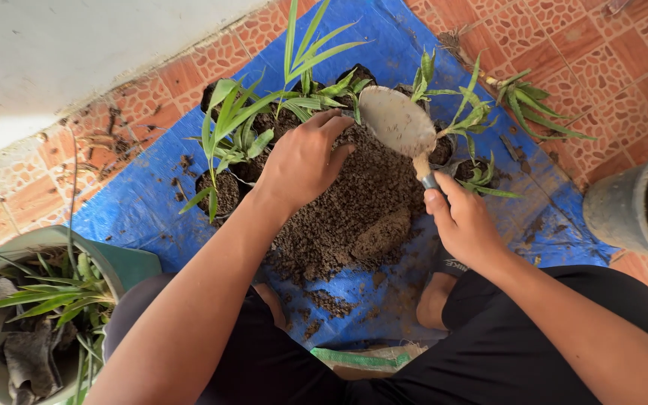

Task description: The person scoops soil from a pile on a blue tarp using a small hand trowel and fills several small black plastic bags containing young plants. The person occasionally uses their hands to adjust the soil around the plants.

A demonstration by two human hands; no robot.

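Blue tarp (pixel 136 210), dusty pale trowel (pixel 397 120), perhaps metal

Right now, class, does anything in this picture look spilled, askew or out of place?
Yes. One seedling lies uprooted on the bare tiles beyond the blue tarp, unlike the potted ones. Soil crumbs are scattered onto the tiles near the wall.

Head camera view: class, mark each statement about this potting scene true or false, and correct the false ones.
1. The right hand holds a trowel. True.
2. The left hand holds a watering can. False: it rests on the soil heap.
3. The soil lies on a blue tarp. True.
4. The floor is grass. False: patterned tiles.
5. The seedlings stand in small dark pots. True.
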